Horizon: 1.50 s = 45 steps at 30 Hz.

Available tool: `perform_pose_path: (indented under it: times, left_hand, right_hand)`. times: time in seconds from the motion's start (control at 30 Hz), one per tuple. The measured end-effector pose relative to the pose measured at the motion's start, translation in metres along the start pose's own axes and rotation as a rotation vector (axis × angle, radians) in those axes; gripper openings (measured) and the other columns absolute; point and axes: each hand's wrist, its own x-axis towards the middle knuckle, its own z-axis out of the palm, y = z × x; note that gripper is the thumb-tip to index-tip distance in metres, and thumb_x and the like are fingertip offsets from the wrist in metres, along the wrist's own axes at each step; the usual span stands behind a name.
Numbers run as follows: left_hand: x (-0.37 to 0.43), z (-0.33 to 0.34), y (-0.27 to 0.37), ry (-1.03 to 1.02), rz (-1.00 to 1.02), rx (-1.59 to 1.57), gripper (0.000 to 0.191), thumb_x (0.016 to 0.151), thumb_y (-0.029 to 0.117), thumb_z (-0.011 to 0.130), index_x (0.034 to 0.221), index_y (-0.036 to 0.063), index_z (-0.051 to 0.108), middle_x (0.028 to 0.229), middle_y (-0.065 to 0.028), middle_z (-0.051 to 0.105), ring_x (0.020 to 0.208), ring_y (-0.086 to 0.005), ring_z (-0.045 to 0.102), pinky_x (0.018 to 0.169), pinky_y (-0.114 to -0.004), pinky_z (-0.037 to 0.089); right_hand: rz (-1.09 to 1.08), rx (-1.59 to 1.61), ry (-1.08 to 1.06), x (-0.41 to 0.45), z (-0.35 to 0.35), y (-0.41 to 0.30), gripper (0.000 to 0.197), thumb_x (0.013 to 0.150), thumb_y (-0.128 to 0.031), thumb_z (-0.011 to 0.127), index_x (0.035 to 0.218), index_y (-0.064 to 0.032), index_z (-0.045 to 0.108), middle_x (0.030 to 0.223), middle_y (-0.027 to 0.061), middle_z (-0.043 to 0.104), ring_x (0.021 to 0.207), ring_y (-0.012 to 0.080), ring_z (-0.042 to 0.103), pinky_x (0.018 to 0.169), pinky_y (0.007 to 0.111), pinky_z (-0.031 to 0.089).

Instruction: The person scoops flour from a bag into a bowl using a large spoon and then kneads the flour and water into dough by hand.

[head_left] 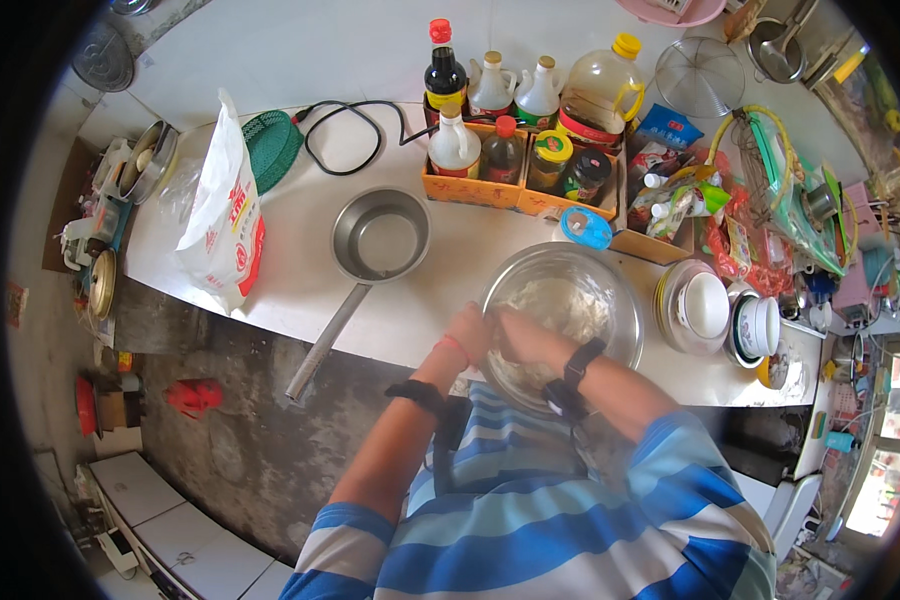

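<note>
A large metal basin (624, 300) with floury dough (570, 304) in it stands at the counter's front edge, before my body. My left hand (471, 330) is at the basin's left rim, its fingers bent against the metal. Inside the basin, near that same rim, my right hand (521, 337) is blurred, with its fingers low by the left wall. Whether dough is between its fingers cannot be made out. Left of the basin stands a metal saucepan (381, 234), its handle pointing toward the front left. A blue-lidded container (586, 228) touches or nearly touches the basin's back.
Orange boxes (472, 189) of sauce bottles line the back. A white plastic bag (225, 225) stands at the left, with green baskets (274, 150) and a black cable (381, 135) behind. Stacked bowls (705, 304) are right of the basin. The white counter (292, 300) ends close before me.
</note>
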Motion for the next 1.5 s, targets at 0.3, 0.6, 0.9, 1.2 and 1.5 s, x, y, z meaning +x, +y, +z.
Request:
perform_pose_path:
  times: [0.3,0.6,0.9,1.2,1.5]
  left_hand:
    - [-0.005,0.006,-0.007,0.088,-0.200,-0.088,0.037,0.089,0.023,0.040,0.096,-0.0137,0.039,0.073,-0.0297,0.058,0.047,-0.0348,0.060,0.042,-0.038,0.052]
    - [-0.003,0.002,0.007,0.177,-0.242,-0.168,0.036,0.089,0.023,0.040,0.093,-0.0129,0.041,0.070,-0.0284,0.058,0.045,-0.0336,0.059,0.043,-0.039,0.052]
    - [-0.003,0.001,-0.008,0.074,-0.050,-0.030,0.036,0.089,0.023,0.041,0.091,-0.0128,0.042,0.069,-0.0285,0.058,0.046,-0.0331,0.059,0.045,-0.039,0.052]
    - [-0.002,-0.003,0.004,0.047,-0.076,-0.012,0.037,0.089,0.024,0.041,0.090,-0.0135,0.042,0.070,-0.0287,0.058,0.045,-0.0336,0.059,0.042,-0.038,0.051]
    - [-0.005,0.000,-0.005,0.040,-0.083,-0.028,0.040,0.089,0.025,0.041,0.093,-0.0141,0.042,0.071,-0.0281,0.058,0.045,-0.0339,0.059,0.044,-0.038,0.052]
  right_hand:
    - [0.547,-0.519,0.006,-0.056,-0.073,0.024,0.068,0.079,-0.046,0.056,0.126,-0.0009,0.037,0.125,0.0176,0.043,0.116,0.0339,0.039,0.096,0.041,0.034]
    - [0.524,-0.536,-0.447,-0.023,0.011,0.010,0.073,0.065,-0.033,0.073,0.120,0.0056,0.043,0.117,0.0258,0.048,0.109,0.0364,0.048,0.090,0.040,0.040]
    - [0.423,-0.072,0.072,-0.008,-0.078,0.010,0.082,0.065,-0.031,0.072,0.130,-0.0008,0.033,0.125,0.0265,0.043,0.114,0.0349,0.046,0.093,0.035,0.039]
    - [0.243,-0.316,-0.300,-0.027,0.009,0.021,0.078,0.055,-0.001,0.073,0.124,-0.0139,0.039,0.137,0.0231,0.018,0.120,0.0532,0.026,0.088,0.048,0.043]
    - [0.028,-0.368,-0.118,-0.024,-0.050,-0.003,0.031,0.072,-0.005,0.058,0.103,-0.0093,0.058,0.095,0.0193,0.058,0.088,0.0360,0.057,0.074,0.043,0.047]
